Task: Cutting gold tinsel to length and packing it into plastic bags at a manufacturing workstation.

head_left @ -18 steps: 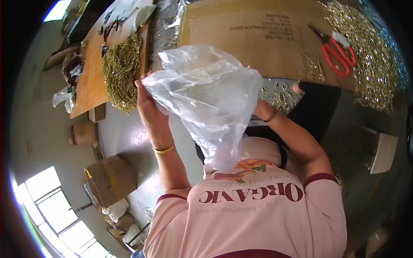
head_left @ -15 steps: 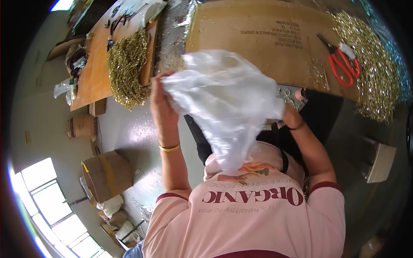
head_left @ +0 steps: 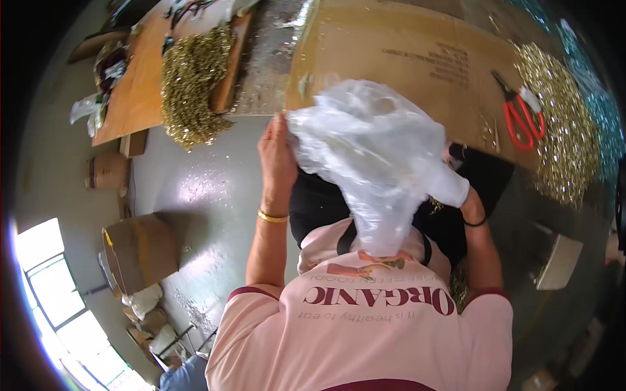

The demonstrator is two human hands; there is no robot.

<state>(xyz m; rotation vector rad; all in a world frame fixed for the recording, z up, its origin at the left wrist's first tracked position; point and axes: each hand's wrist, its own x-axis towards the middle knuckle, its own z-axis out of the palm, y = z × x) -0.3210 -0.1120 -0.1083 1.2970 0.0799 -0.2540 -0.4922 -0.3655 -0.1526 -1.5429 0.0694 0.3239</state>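
A crumpled clear plastic bag [head_left: 378, 143] hangs in front of me, its lower end reaching down to my shirt. My left hand [head_left: 278, 156] grips the bag's left edge, fingers closed against it. At the lower right corner of the bag, my right hand [head_left: 472, 206] is closed on the plastic, its fingers partly covered by the film. Beneath the bag lies a flattened brown cardboard sheet [head_left: 404, 52] on the worktable. To the right on that sheet are red-handled scissors [head_left: 521, 120], with their blades pointing up and left.
Gold tinsel [head_left: 195, 85] drapes over a wooden board [head_left: 137, 91] at left. More gold tinsel [head_left: 567, 124] and blue tinsel [head_left: 606, 124] hang at far right. A cardboard barrel [head_left: 143, 254] stands on the floor at left. A pale stool-like board [head_left: 559, 262] is at lower right.
The bag and both hands have shifted right in view. My left hand has moved from the bag's upper left corner somewhat lower, and my right hand has moved lower and outward.
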